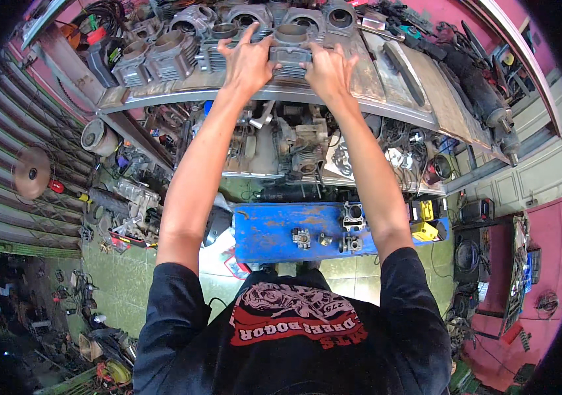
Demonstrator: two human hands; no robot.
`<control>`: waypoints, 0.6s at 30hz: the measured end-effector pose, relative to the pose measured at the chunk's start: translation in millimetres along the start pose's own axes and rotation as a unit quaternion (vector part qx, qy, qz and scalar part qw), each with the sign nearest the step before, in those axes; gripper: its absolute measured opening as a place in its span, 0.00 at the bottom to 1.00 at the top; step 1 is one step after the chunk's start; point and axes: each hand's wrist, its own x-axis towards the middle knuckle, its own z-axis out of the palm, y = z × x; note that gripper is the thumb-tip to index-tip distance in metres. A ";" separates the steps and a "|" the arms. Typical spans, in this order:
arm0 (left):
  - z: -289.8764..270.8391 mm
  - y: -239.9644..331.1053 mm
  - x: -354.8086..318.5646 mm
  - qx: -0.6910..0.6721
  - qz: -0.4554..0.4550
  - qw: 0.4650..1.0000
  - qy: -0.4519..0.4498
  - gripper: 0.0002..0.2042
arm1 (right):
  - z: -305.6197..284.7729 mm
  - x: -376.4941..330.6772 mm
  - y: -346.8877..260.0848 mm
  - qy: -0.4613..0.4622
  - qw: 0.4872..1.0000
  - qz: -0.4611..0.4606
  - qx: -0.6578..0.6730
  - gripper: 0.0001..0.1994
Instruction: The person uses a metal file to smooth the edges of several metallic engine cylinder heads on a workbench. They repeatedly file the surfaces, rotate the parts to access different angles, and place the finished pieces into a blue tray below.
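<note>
Cluttered workshop shelving fills the view, its top metal shelf [162,95] carrying a row of at least eight grey finned engine cylinders. Both arms reach up: the left hand [248,62] and right hand [329,71] are each clamped on one grey finned engine cylinder [291,47] at the shelf's front edge, gripping opposite sides, likely to steady its weight. Below stands a chipped blue metal counter [267,232] bearing four small engine parts.

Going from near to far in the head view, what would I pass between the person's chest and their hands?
Blue bench with small metal parts → cluttered lower shelf → top shelf edge → left hand and right hand on a grey engine cylinder.
</note>
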 end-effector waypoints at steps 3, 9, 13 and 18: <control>-1.3 -12.8 -4.0 0.009 -0.001 1.000 0.004 0.23 | 4.8 5.3 -11.9 -0.005 1.000 -0.009 -0.005 0.21; -6.5 -22.1 -4.2 0.039 -0.003 0.999 -0.037 0.23 | 8.8 4.8 -18.1 0.009 0.999 -0.030 0.008 0.22; 2.8 -36.3 -16.2 0.038 0.069 0.996 0.031 0.26 | 7.9 -7.6 -20.7 0.072 0.995 -0.070 -0.026 0.22; 4.3 -39.2 -24.9 0.056 0.079 0.995 0.029 0.31 | 13.9 -11.5 -16.6 0.077 0.992 -0.080 -0.062 0.23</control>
